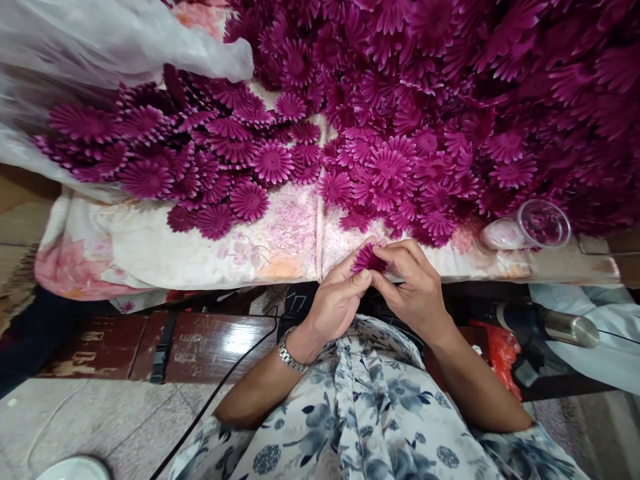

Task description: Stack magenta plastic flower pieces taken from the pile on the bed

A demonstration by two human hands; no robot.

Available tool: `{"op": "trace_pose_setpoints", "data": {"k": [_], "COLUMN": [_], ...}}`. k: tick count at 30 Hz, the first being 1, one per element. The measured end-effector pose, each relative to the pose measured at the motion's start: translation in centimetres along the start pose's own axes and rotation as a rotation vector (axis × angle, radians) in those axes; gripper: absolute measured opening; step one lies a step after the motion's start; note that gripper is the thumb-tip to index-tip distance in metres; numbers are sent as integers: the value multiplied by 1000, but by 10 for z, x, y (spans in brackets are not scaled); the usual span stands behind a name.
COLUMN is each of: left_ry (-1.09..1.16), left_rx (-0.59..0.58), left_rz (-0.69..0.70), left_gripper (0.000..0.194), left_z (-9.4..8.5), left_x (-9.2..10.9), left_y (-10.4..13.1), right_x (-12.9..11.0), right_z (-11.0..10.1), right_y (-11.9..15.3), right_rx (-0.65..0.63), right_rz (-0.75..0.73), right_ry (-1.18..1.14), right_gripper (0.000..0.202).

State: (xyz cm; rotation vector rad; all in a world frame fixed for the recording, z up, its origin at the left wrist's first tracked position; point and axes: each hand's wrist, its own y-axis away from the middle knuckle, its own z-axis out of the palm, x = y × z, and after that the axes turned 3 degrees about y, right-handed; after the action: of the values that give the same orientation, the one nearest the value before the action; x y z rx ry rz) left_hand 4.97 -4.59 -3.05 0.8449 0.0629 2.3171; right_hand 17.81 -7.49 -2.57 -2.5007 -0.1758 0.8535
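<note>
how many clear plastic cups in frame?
1. The clear plastic cup lies on its side at the cloth's right edge, beside the flower pile; others could be buried underneath.

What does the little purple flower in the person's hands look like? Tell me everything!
The flower is a small magenta daisy shape with many narrow, ridged petals fanning out; it looks like fabric or plastic. Only part shows, since fingers cover the rest. The left hand and right hand pinch it together from both sides, just above the person's lap, at the near edge of the flowered cloth, apart from the big pile of matching flowers.
</note>
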Motion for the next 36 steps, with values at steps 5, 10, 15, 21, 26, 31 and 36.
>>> {"op": "trace_pose_setpoints", "data": {"k": [5, 10, 15, 21, 26, 31, 36], "left_ry": [-51, -56, -63, -36, -45, -100, -121], "left_rx": [-28, -3, 46, 166, 183, 159, 161], "left_rz": [9, 32, 57, 34, 59, 73, 51], "left_gripper": [39, 40, 34, 31, 32, 27, 29], "left_z": [1, -1, -1, 2, 7, 6, 2], "left_x": [-3, -7, -9, -2, 0, -1, -1], "left_y": [1, 1, -1, -4, -4, -4, -3], "right_x": [5, 7, 6, 3, 1, 3, 4], "right_z": [4, 7, 7, 1, 1, 1, -2], "right_y": [0, -1, -2, -2, -2, -5, -8], "right_rx": [61, 87, 87, -5, 52, -24, -16], "right_rz": [7, -68, -127, 27, -1, -10, -30], "right_ry": [-82, 7, 102, -13, 58, 43, 30], "right_gripper": [9, 9, 15, 18, 13, 4, 9]}}
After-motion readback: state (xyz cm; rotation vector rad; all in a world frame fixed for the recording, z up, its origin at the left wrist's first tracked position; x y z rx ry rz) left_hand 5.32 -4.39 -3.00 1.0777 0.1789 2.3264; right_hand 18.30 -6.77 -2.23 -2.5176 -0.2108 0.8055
